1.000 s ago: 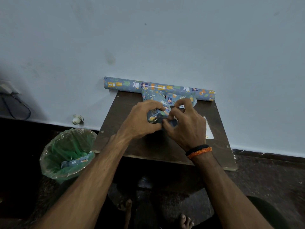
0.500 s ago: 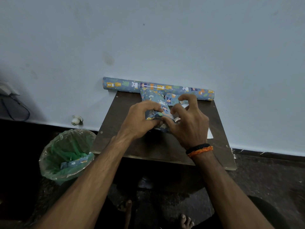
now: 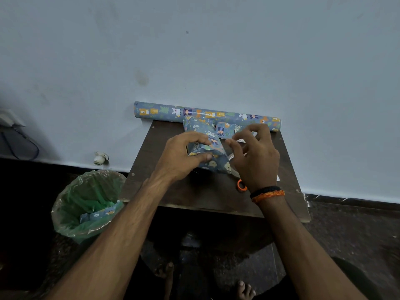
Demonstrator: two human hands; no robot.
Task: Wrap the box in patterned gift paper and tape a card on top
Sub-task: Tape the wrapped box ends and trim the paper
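Box (image 3: 207, 153), already papered, mid-table (image 3: 173, 191). Left hand (image 3: 181, 156) grip pinching near fold; right hand (image 3: 255, 156) released, fingers spread just beside, touching nothing. Risk: fold springing open before tape if pinch slackens.

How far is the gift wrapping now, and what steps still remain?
Done: patterned paper already covers the box. In hand: the left hand grips the box's near end, while the right hand hovers open beside it, above a tape roll. Left: closing that end with tape; no card shows on top yet.
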